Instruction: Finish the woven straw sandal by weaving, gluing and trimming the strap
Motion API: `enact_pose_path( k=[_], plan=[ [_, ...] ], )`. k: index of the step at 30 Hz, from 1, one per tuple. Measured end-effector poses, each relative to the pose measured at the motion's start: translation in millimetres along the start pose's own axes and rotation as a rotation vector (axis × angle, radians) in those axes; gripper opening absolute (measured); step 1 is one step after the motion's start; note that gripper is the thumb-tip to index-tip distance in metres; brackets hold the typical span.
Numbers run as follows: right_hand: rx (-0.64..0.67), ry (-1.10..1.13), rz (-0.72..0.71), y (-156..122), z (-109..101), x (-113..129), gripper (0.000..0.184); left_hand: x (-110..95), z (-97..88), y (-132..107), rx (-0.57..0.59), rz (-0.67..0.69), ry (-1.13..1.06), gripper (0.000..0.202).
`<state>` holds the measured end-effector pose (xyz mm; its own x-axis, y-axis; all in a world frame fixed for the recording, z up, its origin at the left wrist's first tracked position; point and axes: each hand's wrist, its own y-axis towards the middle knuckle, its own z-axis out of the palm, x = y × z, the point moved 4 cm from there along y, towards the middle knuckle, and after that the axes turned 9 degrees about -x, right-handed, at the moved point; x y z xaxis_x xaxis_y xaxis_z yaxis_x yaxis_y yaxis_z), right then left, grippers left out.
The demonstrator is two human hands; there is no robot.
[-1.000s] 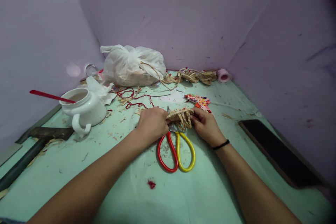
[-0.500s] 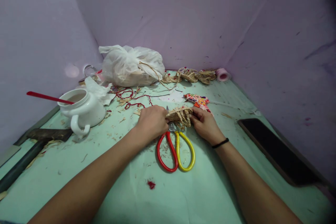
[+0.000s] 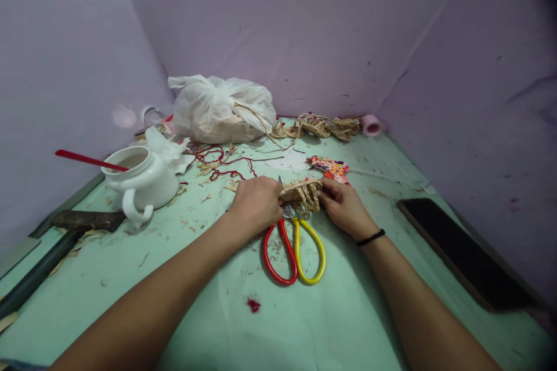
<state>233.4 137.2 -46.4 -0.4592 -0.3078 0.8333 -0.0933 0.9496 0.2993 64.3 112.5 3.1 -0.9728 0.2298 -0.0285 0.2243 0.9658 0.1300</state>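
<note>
My left hand [image 3: 255,206] and my right hand [image 3: 346,207] both grip a small bundle of tan straw-like twine [image 3: 301,193] between them, just above the pale green table [image 3: 183,278]. The left fingers are curled round its left end, the right fingers pinch its right end. Under the bundle lie scissors [image 3: 293,246] with one red and one yellow handle loop, blades hidden beneath the twine. A black band sits on my right wrist.
A white pot with a red stick [image 3: 139,177] stands at left, a hammer [image 3: 52,246] by the left edge. A white plastic bag [image 3: 221,107], red thread [image 3: 221,162], loose twine [image 3: 322,126], a pink roll [image 3: 371,124] and patterned paper [image 3: 328,166] lie behind. A dark phone [image 3: 461,252] lies right.
Both hands stay on the twine bundle with only slight shifts; the view has moved a little.
</note>
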Motion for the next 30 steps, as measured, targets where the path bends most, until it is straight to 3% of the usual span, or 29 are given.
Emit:
enact_pose_path(
  k=[19, 25, 30],
  plan=[
    [-0.026, 0.032, 0.022, -0.2, -0.8, 2.5, 0.01, -0.6, 1.1, 0.2, -0.027, 0.031, 0.019, 0.025],
    [-0.013, 0.11, 0.059, -2.9, -3.7, 7.3, 0.01, -9.7, -2.6, -13.1, -0.074, 0.146, 0.011, 0.023],
    [-0.025, 0.176, 0.093, -6.2, -5.4, 8.1, 0.01, -11.0, 0.2, -20.2, -0.23, 0.305, 0.049, 0.023]
  ],
)
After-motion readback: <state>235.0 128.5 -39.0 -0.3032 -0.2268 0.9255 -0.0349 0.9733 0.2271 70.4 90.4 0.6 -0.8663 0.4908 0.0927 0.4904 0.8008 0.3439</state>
